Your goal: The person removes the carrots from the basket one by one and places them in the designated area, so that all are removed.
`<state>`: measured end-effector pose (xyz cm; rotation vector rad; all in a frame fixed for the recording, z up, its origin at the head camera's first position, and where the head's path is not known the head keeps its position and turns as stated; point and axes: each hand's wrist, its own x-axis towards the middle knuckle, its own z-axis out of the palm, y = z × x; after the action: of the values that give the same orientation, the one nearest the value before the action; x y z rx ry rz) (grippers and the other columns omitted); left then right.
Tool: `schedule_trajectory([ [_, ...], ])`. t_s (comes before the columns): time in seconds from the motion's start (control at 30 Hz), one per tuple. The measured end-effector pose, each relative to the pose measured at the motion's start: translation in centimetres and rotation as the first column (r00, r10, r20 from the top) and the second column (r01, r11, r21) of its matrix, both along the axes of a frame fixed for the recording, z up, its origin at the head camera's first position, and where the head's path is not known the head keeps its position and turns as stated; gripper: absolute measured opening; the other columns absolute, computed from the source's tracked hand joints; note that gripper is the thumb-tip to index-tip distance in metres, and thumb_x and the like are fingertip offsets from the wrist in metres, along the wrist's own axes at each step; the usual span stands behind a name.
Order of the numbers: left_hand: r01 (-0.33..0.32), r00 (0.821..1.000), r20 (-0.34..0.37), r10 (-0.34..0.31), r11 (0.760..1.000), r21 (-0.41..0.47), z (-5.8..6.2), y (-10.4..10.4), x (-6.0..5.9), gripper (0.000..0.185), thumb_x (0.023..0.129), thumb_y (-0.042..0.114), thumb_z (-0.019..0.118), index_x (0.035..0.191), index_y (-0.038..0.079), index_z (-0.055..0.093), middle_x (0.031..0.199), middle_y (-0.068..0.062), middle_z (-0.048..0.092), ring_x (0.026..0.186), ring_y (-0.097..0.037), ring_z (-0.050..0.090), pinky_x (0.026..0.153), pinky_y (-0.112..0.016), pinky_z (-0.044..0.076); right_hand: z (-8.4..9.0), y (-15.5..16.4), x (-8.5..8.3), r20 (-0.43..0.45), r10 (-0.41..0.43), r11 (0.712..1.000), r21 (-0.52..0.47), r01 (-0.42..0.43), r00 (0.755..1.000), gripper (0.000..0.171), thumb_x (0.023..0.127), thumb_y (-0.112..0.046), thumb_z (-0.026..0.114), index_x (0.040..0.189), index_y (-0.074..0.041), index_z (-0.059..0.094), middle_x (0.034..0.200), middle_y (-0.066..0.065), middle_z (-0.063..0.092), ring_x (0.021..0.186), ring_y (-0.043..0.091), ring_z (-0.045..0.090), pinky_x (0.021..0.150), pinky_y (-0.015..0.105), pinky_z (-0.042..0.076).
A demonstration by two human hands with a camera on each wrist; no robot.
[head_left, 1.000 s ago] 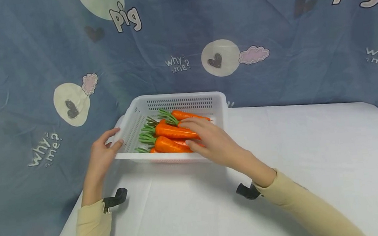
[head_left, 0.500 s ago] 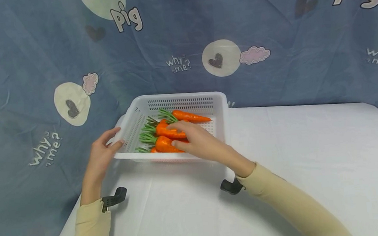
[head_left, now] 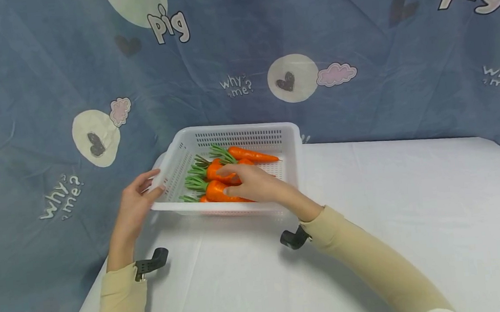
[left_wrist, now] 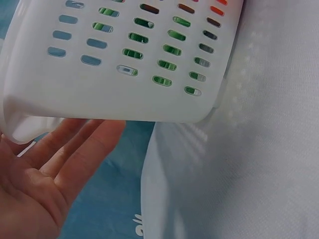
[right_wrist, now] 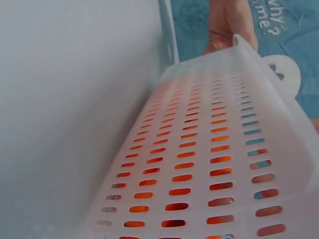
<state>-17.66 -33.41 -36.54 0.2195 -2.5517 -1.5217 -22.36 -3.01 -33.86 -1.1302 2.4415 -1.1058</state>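
Observation:
A white slotted basket (head_left: 239, 127) stands at the table's far left, holding several orange carrots with green tops. My right hand (head_left: 227, 180) reaches over the near wall; its index finger and thumb pinch the middle carrot (head_left: 215, 172) close to its leaves. Another carrot (head_left: 250, 154) lies behind it and one (head_left: 214, 192) in front. My left hand (head_left: 140, 194) rests against the basket's left rim. In the left wrist view its straight fingers (left_wrist: 75, 149) lie under the lip of the wall (left_wrist: 149, 94). The right wrist view shows only the near wall (right_wrist: 209, 164), with orange behind the slots.
The white table (head_left: 369, 215) stretches to the right of the basket. A blue printed cloth (head_left: 358, 69) hangs right behind the basket and down past the table's left edge. Black camera mounts sit on both wrists (head_left: 152, 261) (head_left: 293, 238).
My right hand slid left along the carrots, from their thin ends toward the green tops, and closed on the middle one. The left hand and the basket stayed put.

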Motion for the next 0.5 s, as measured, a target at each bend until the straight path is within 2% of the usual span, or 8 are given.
schedule_trajectory([
  [0.13,-0.006,1.0,0.004,0.006,1.0,0.002,0.1,0.1,0.1,0.055,0.097,0.016,0.059,0.149,0.011,0.042,0.143,-0.02,0.044,0.124,-0.035,0.049,0.086,-0.035,0.044,-0.1,-0.3,-0.3,0.021,0.043,0.999,0.01,-0.044,0.999,0.048,0.095,-0.013,0.065,0.141,-0.007,0.053,0.138,0.006,0.055,0.123,0.02,0.054,0.102,0.034,0.041],
  [0.27,-0.013,1.0,-0.006,0.013,1.0,0.009,0.2,0.1,0.1,0.054,0.097,0.014,0.059,0.148,0.009,0.043,0.143,-0.02,0.045,0.125,-0.035,0.048,0.087,-0.034,0.044,0.2,-0.6,-0.4,0.023,0.073,0.993,0.086,-0.075,0.997,0.049,0.097,-0.016,0.061,0.144,-0.008,0.05,0.142,0.003,0.053,0.128,0.018,0.049,0.105,0.033,0.037],
  [0.37,-0.015,1.0,-0.013,0.015,1.0,0.009,0.2,0.1,0.1,0.053,0.096,0.013,0.059,0.148,0.009,0.044,0.142,-0.02,0.046,0.124,-0.035,0.049,0.084,-0.03,0.044,0.2,-0.9,-0.6,0.029,0.075,0.989,0.124,-0.079,0.997,0.05,0.097,-0.018,0.061,0.144,-0.01,0.049,0.143,0.002,0.051,0.131,0.016,0.045,0.108,0.033,0.033],
  [0.5,-0.009,1.0,-0.012,0.009,1.0,0.0,0.1,0.1,0.1,0.054,0.097,0.014,0.059,0.148,0.009,0.044,0.143,-0.021,0.045,0.124,-0.035,0.049,0.084,-0.03,0.044,0.0,-1.2,-0.9,0.049,0.061,0.987,0.148,-0.068,0.997,0.053,0.094,-0.019,0.065,0.144,-0.012,0.049,0.141,0.002,0.052,0.125,0.016,0.048,0.106,0.034,0.035],
])
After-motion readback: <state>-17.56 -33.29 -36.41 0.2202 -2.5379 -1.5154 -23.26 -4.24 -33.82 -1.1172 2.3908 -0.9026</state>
